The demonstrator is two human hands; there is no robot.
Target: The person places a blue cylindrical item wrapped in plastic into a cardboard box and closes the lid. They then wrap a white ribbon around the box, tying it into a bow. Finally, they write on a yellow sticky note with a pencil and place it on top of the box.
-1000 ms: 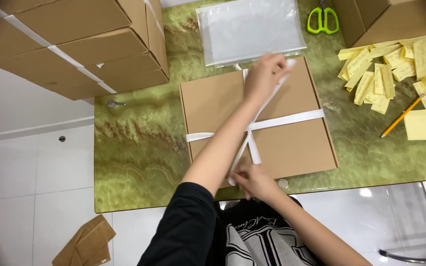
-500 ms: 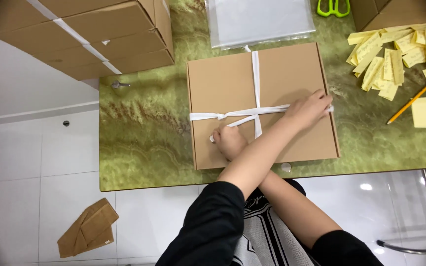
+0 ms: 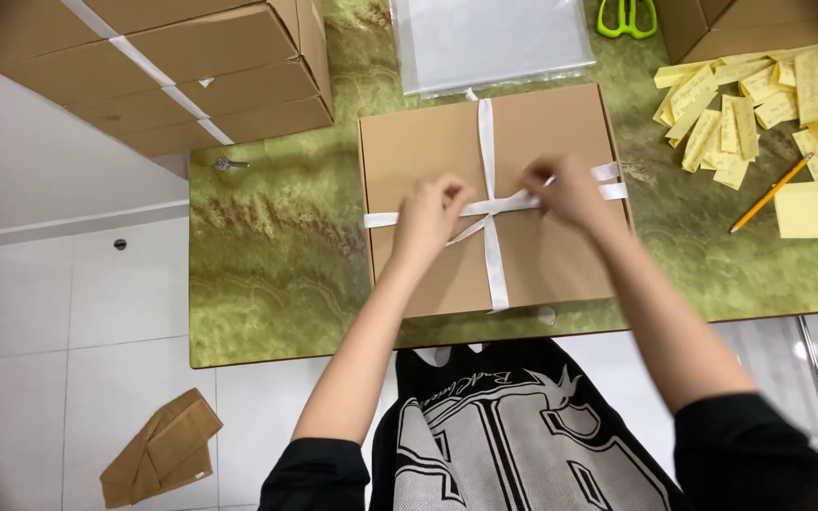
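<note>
On green table [image 3: 276,274], ribbon-crossed brown box [image 3: 418,142].

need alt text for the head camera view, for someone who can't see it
Seen from above, a person's left hand and right hand pinch a white ribbon crossed over a flat brown cardboard box on a green marbled table. Yellow paper slips, a pencil, green scissors and a clear plastic sleeve lie nearby.
</note>
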